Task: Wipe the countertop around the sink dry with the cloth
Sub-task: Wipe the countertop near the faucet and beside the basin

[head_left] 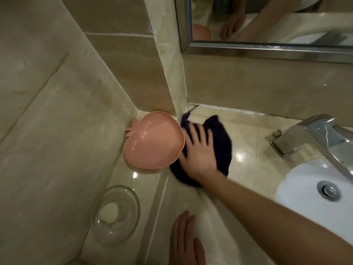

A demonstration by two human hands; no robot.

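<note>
A dark purple cloth [221,144] lies crumpled on the beige marble countertop [254,134] near the back left corner. My right hand [198,150] presses flat on the cloth with fingers spread and straight, its arm reaching in from the lower right. My left hand [185,240] rests flat on the counter's front part, fingers straight, holding nothing. The white sink [305,184] with its metal drain sits at the right, under a chrome faucet [313,134].
A pink peach-shaped dish [150,140] sits on the left ledge, touching the cloth's left side. A clear glass dish [116,213] holding a pale soap bar stands nearer on that ledge. Tiled walls close the corner; a mirror [267,20] hangs above.
</note>
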